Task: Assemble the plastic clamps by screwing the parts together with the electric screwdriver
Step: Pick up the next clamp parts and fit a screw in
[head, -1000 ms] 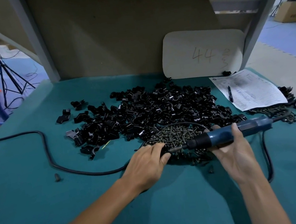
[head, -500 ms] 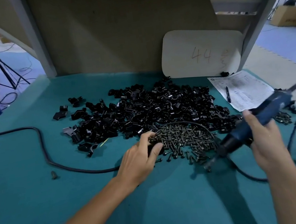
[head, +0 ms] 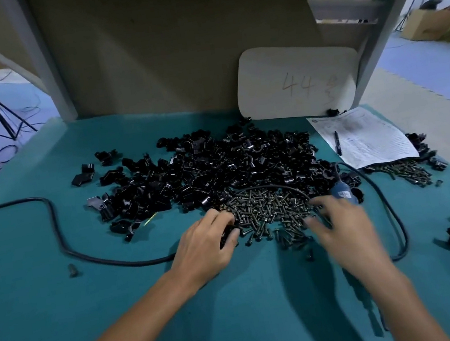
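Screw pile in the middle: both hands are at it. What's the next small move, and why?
Probably pinch one screw from the heap of small dark metal screws with the right hand, whose blurred fingers reach its near edge. The left hand appears to grip a black plastic clamp part, awaiting one; the blue electric screwdriver sits just behind that right hand.

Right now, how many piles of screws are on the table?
2. The big screw pile lies between the left hand and right hand. The small screw pile lies right, beside the paper sheet; more may hide under it.
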### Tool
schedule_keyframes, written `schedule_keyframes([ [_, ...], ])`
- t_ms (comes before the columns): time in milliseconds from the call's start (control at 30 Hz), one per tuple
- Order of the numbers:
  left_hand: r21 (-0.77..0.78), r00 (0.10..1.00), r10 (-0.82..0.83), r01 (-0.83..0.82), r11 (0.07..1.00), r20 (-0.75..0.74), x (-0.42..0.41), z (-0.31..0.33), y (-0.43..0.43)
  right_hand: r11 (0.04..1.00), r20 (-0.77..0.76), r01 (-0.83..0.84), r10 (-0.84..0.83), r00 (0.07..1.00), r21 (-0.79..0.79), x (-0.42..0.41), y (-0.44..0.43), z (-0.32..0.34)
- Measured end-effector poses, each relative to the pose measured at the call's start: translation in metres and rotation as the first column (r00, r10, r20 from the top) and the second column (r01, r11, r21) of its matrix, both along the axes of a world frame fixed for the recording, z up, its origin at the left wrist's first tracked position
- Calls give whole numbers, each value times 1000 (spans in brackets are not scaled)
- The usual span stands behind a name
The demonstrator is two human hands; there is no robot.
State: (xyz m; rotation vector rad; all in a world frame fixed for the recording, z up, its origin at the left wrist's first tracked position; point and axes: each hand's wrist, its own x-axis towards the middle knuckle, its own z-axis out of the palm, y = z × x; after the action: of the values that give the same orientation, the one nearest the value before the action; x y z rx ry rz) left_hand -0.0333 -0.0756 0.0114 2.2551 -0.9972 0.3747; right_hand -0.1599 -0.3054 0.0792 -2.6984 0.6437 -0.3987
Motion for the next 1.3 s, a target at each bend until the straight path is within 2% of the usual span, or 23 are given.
schedule_keyframes([
  [67,-9,999,10,-10,1000,51,0,0,0,991,-134,-131,128,983,-12,13,18,-9],
  [133,-3,993,96,-96,995,63,1,0,0,982,-239,-162,134,962,-100,24,31,-21],
  [200,66,982,186,-188,980,45,3,0,-1,976,-278,-157,111,954,-149,31,36,-31],
  [300,173,983,145,-162,971,109,3,-2,-4,983,-240,-150,120,963,-109,34,37,-38],
  [433,153,987,14,-39,988,162,2,-2,-3,979,-205,-162,134,970,-126,40,39,-39],
  [633,69,997,-51,47,997,51,-2,1,-2,969,-199,-200,170,965,-147,43,37,-40],
  [733,77,997,-35,40,996,-72,3,0,1,965,-193,-204,172,966,-162,44,36,-39],
  [867,113,999,4,1,994,-45,4,0,0,965,-136,-197,174,975,-172,44,35,-41],
  [1000,78,994,88,-83,993,-68,4,-2,-2,980,-50,-153,148,988,-126,42,38,-45],
  [1300,17,993,53,-55,998,102,0,1,0,968,-146,-129,99,984,-214,47,42,-41],
])
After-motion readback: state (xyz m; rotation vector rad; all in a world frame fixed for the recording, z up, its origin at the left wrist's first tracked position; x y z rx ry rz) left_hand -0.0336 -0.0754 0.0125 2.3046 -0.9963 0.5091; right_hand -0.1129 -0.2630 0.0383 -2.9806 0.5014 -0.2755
